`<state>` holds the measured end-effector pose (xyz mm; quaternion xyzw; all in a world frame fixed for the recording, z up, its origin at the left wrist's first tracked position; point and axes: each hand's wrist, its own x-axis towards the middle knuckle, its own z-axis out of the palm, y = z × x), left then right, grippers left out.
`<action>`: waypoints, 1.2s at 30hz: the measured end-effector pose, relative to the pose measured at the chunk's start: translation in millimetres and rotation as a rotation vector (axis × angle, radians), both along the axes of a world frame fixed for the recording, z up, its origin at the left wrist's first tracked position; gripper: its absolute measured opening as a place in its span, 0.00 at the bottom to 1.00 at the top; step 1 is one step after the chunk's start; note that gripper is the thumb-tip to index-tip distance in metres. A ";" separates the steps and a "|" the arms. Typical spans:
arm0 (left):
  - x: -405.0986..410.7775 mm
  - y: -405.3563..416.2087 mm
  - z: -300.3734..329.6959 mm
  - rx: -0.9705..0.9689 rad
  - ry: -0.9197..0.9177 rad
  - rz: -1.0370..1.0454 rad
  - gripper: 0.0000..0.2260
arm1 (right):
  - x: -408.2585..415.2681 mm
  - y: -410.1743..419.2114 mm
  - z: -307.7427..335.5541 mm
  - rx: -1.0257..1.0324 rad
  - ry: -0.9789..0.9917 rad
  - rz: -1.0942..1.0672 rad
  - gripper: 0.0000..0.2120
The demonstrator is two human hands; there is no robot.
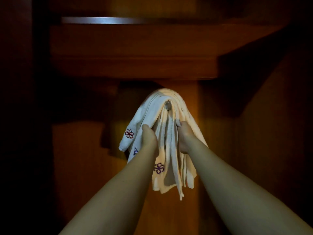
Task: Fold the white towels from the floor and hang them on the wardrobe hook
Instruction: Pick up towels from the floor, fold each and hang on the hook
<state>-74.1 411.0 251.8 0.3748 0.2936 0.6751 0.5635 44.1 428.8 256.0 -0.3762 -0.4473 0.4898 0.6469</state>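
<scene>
Several folded white towels (pixel 171 150) with small red and purple flower emblems hang draped over a metal hook (pixel 168 105) on the wooden wardrobe panel. My left hand (pixel 149 139) grips the left side of the hanging bundle just below the hook, its fingers tucked into the folds. On the right side, my right hand (pixel 184 136) grips the towel layers at about the same height. Both forearms reach up from the bottom of the view.
The dark wooden wardrobe (pixel 132 65) surrounds the hook, with a shelf overhead and a metal rail (pixel 105 20) near the top. Dim side panels close in at left and right. The lighting is low and warm.
</scene>
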 end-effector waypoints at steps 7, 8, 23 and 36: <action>-8.2 -40.4 -41.2 -0.193 0.058 -0.124 0.18 | -1.1 -37.8 -50.5 -0.084 -0.396 -0.056 0.16; -11.4 -46.4 -47.7 -0.206 0.118 -0.129 0.18 | -1.3 -45.8 -55.7 -0.105 -0.464 -0.063 0.15; -99.0 -169.2 -180.2 0.122 1.511 -0.061 0.26 | 7.8 -273.0 -183.5 -0.348 -1.100 -0.293 0.23; 2.5 -296.0 -358.5 0.307 1.597 -0.685 0.26 | 81.9 -480.1 -391.8 -0.654 -1.121 -0.368 0.37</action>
